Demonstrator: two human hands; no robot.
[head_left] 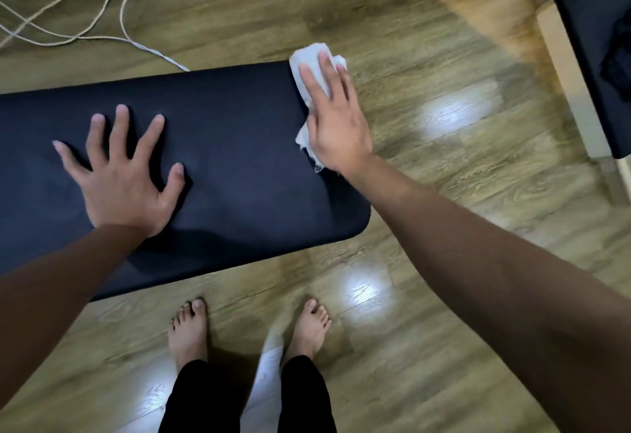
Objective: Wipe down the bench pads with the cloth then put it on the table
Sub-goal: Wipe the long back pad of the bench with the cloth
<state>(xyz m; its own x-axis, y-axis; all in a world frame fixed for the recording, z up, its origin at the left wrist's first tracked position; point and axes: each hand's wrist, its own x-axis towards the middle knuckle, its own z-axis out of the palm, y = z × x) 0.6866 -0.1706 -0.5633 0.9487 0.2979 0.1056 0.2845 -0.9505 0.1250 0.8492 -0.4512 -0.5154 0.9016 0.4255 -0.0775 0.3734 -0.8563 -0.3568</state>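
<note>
A long black bench pad [239,159] runs across the middle of the view, its rounded right end near the centre. My right hand [333,115] lies flat with straight fingers on a white cloth [309,56], pressing it against the pad's far right corner; part of the cloth sticks out beyond the fingertips and below the palm. My left hand [119,173] is spread wide, palm down, resting on the pad's top left of centre.
A second black padded surface [594,67] on a pale wooden frame [560,67] stands at the right edge, with dark fabric on it. A white cord [85,33] loops over the wooden floor at the top left. My bare feet [249,330] stand just in front of the bench.
</note>
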